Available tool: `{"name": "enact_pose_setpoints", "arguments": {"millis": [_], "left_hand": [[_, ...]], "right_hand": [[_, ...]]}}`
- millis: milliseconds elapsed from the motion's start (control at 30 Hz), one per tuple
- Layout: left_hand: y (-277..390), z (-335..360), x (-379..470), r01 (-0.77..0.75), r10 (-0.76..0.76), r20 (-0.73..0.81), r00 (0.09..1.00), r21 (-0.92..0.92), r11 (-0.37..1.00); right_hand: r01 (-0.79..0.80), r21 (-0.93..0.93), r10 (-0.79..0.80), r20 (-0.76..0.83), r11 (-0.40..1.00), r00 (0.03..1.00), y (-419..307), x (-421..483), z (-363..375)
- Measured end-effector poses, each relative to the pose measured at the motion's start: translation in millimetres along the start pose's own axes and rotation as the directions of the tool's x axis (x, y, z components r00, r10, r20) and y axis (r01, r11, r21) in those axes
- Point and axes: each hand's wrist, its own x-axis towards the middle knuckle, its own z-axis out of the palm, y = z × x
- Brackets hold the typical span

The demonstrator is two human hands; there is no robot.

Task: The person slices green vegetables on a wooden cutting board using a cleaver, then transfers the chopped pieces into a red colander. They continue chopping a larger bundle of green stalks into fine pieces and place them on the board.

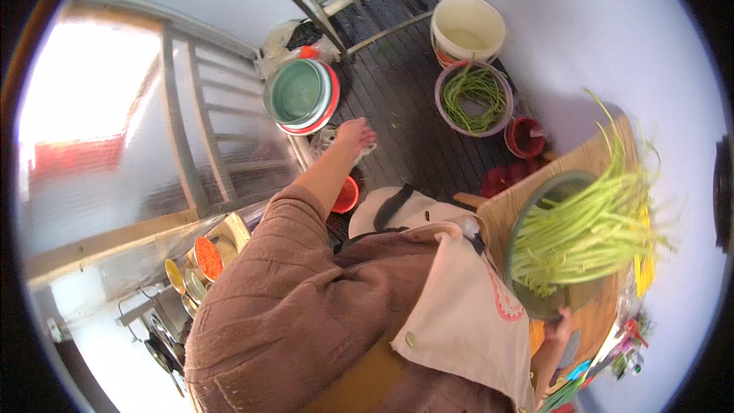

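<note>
My left hand (355, 135) reaches out over the dark floor, near a stack of basins; whether it holds anything is unclear, as clear plastic shows right beside the fingers. At the lower right, my right hand (559, 326) grips the near rim of a grey-green basin (524, 292). Long pale-green vegetable stalks (579, 235) fill this basin and spill over its far side, slightly blurred. Beneath the basin is a wooden table (622, 137). A flat metal blade (569, 349), perhaps a cleaver, lies close to my right hand.
Stacked basins, green on top (297, 92), stand left. A white bucket (467, 26), a purplish basin of green stems (473, 97) and a small red bucket (524, 137) line the wall. A metal-framed stand (321, 6) is ahead. An orange-red container (346, 195) sits by my left arm.
</note>
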Motion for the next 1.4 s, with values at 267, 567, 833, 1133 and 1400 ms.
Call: {"name": "enact_pose_setpoints", "arguments": {"millis": [267,567,833,1133,1400], "left_hand": [[-22,197,-132,-0.292,-0.134,0.581,0.802,0.578,0.762],[-83,278,-237,-0.480,-0.007,0.737,0.676,0.448,0.754],[-143,355,-274,-0.258,0.059,0.502,0.863,0.337,0.905],[-169,416,-204,-0.320,0.224,0.243,0.944,0.499,0.805],[-184,427,-198,-0.103,-0.102,0.317,0.943,0.567,0.817]], "right_hand": [[0.216,-0.279,-0.144,0.256,0.936,0.956,-65,72,17],[0.444,-0.821,-0.567,0.186,0.359,0.802,-161,136,83],[0.739,-0.302,-0.770,0.023,0.603,0.638,-126,101,125],[0.316,-0.369,-0.317,0.059,0.874,0.946,-102,138,163],[0.121,-0.394,0.037,0.370,0.911,0.928,-110,154,172]]}}
